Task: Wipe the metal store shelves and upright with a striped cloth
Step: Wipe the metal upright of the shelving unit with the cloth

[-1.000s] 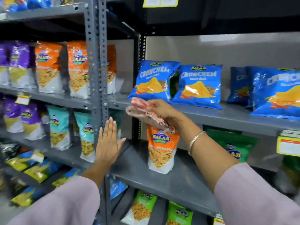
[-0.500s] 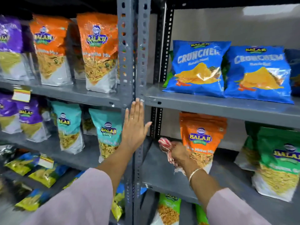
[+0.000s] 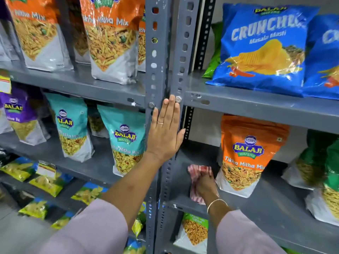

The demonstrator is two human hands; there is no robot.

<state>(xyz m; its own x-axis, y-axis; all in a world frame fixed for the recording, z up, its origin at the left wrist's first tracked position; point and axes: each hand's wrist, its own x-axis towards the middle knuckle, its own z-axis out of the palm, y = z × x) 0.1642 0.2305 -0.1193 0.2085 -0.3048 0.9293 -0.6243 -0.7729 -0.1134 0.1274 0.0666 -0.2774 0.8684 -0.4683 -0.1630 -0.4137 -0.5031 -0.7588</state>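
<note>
Two grey slotted uprights (image 3: 166, 52) meet at centre; left hand (image 3: 165, 133) flat against them, fingers released. Right hand (image 3: 205, 186) at 5 o'clock, fingers clenched on striped cloth (image 3: 199, 171), pressing it onto the grey shelf (image 3: 256, 213).

**Hands at the shelf upright**

The left hand (image 3: 165, 132) lies flat against the upright (image 3: 157, 52), between two shelf bays. To its right, the right hand (image 3: 205, 186) presses the cloth (image 3: 199, 171) on the lower shelf (image 3: 256, 213), just left of a standing snack pouch (image 3: 245, 154). Chip bags (image 3: 260, 48) lie on the shelf above (image 3: 256, 107).
</note>
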